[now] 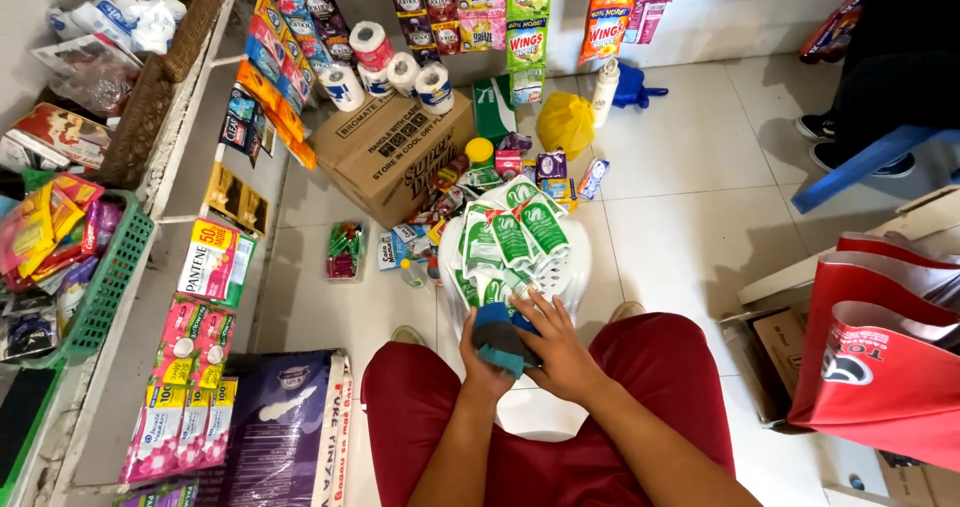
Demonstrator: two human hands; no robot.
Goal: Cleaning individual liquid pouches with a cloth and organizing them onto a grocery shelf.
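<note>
**Both hands on a dark blue pack over a white plastic stool**

Red trousers [640,407] fill the bottom of the view, knees spread around the stool so the work sits within easy reach.

Far left, a green plastic basket [112,287] with a slotted wall holds loose bright packets, and a woven brown basket [150,97] above it holds crumpled plastic bags. Strips of pink and green sachets [190,367] lie flat on the white shelf [130,347], spread out so each kind shows. Beside them on the tiled floor [680,237] rests a glossy purple sack [280,427]. Further up, a brown cardboard box [395,152] stands with toilet paper rolls [400,72] on its top edge, and more sachet strips hang in rows from the wall above.

At centre, the left hand [485,362] is closed around the lower edge of a dark blue pack [500,337], soft-looking and folded, with a lighter blue end. The right hand [555,342] lies over its right side, fingers curled against it, so the two hands meet on the pack. It sits just at the near rim of the white stool [570,267], touching a fanned pile of green and white sachets [510,232], slick and flat.

Right of that, a yellow plastic bag [565,122] sits knotted on the tiles, then a blue chair leg [860,167], and red shopping bags [880,357] standing open, stiff and upright.
</note>
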